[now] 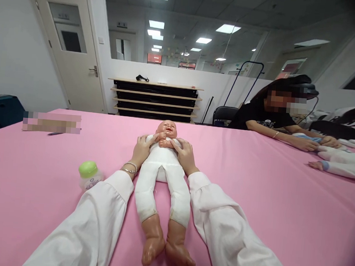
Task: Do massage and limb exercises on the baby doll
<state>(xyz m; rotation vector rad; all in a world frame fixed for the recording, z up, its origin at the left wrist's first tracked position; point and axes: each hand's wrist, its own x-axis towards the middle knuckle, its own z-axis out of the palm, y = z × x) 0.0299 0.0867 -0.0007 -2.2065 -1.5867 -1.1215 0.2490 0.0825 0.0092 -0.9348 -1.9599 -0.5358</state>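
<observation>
A baby doll (163,158) with a white cloth body and bare plastic feet lies face up on the pink table cover (242,162), its feet toward me. My left hand (142,150) is closed around the doll's arm on the left side, thumb over the forearm near the small plastic hand. On the other side, my right hand (185,155) grips the other arm the same way. Both doll hands rest together on its chest, below the chin. A jar (91,176) with a green lid stands left of my left forearm.
At the right, a person (274,112) in a black top and cap handles another doll (344,160) in pale clothing. A pen (57,133) lies beside a blurred patch at the far left of the table. Behind the table stands a low shelf unit (156,93).
</observation>
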